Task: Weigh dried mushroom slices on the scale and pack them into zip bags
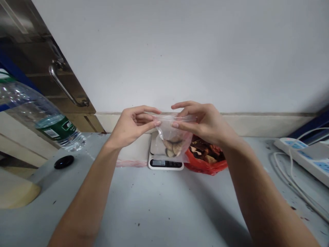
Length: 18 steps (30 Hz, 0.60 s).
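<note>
A small clear bag (168,132) of dried slices (174,147) hangs upright between your two hands, in front of the wall (192,51) and over a white kitchen scale (154,147). Your left hand (136,121) pinches the bag's top edge at its left corner, thumb in front and fingers behind. Your right hand (202,118) grips the same edge farther along, thumb pressed to the front, index finger lifted apart above the rim. The slices, pale with dark edges, lie bunched at the bottom of the bag; whether that bottom touches the scale, you cannot tell from here. The display (161,163) below reads 0.0.

Just right of the scale, a red plastic bag (205,166) sits open under your right wrist, filled with brown and tan dried pieces (209,154). Just to the left lies a stack of clear bags (133,154) with reddish edges.

Farther out on your gray bench (149,206), flecked with dark crumbs, a black oval object (64,162) lies near a clear bottle (51,116) with a green label, which appears tilted. Well to your right rests a white power strip (305,156) beside a looping white cable (279,168). Beyond the bottle stands a metal door (33,58) with a curved handle (65,85).
</note>
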Each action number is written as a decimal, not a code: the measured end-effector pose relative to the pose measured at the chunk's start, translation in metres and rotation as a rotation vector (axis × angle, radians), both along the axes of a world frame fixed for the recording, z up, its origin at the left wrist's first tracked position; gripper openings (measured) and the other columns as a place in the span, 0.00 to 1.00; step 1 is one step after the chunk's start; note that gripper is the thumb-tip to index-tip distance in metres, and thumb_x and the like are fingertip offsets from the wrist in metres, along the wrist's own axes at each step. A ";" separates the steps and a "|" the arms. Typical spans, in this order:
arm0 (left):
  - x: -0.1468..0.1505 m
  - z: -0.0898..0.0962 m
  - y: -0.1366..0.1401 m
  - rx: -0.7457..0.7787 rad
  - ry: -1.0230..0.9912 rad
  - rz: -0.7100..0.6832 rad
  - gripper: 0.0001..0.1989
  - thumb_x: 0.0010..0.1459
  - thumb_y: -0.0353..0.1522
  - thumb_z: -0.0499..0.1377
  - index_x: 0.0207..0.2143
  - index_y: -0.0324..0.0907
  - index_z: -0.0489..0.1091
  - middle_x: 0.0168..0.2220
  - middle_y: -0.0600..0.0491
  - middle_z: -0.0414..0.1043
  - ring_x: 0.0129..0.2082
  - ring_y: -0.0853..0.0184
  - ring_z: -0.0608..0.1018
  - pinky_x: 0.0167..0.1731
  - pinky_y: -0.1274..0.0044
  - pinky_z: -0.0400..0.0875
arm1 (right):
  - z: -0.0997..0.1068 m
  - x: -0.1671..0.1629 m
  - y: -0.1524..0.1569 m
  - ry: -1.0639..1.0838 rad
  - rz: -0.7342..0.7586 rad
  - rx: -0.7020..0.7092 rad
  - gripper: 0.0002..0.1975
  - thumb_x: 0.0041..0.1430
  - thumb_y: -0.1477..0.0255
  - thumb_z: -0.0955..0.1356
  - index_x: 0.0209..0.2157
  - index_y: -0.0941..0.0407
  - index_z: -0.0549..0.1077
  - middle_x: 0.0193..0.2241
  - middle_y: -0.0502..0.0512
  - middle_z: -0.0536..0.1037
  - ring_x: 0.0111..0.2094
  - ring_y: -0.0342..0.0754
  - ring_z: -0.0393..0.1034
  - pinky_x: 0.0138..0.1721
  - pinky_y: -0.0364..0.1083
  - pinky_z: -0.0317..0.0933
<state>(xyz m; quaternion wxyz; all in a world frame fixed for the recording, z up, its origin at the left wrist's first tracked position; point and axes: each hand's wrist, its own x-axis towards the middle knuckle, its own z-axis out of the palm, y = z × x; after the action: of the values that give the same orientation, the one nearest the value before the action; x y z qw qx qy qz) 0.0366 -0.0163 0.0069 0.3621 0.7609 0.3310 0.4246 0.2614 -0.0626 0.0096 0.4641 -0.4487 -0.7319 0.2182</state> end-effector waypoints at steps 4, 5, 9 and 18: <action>0.003 0.001 -0.001 0.027 -0.073 0.092 0.23 0.48 0.44 0.74 0.43 0.41 0.80 0.32 0.50 0.83 0.38 0.58 0.85 0.43 0.70 0.80 | 0.001 0.004 0.001 -0.096 0.002 -0.103 0.23 0.51 0.49 0.75 0.23 0.56 0.77 0.23 0.53 0.78 0.27 0.48 0.70 0.31 0.48 0.64; 0.003 0.001 0.000 0.023 -0.076 0.101 0.23 0.48 0.44 0.74 0.43 0.41 0.80 0.32 0.50 0.83 0.39 0.58 0.85 0.43 0.71 0.80 | 0.001 0.004 0.001 -0.070 0.029 -0.113 0.23 0.51 0.49 0.75 0.23 0.56 0.77 0.21 0.52 0.76 0.26 0.47 0.68 0.29 0.47 0.62; -0.002 0.000 0.004 -0.005 -0.025 0.115 0.20 0.48 0.43 0.75 0.40 0.41 0.81 0.31 0.50 0.83 0.39 0.57 0.85 0.43 0.70 0.80 | -0.001 0.006 0.002 0.009 0.012 -0.041 0.17 0.51 0.55 0.76 0.26 0.55 0.79 0.24 0.53 0.79 0.29 0.48 0.71 0.32 0.48 0.65; -0.004 0.003 0.004 0.016 0.030 0.047 0.10 0.53 0.39 0.71 0.30 0.42 0.80 0.29 0.51 0.81 0.34 0.61 0.83 0.40 0.71 0.79 | -0.004 0.010 0.004 0.020 -0.005 -0.017 0.06 0.51 0.68 0.74 0.28 0.55 0.75 0.27 0.51 0.77 0.29 0.46 0.70 0.34 0.48 0.66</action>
<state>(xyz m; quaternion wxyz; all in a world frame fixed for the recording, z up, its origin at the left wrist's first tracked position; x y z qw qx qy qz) 0.0329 -0.0125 0.0104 0.3410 0.7620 0.3506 0.4244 0.2715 -0.0582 0.0052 0.4679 -0.4522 -0.7243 0.2278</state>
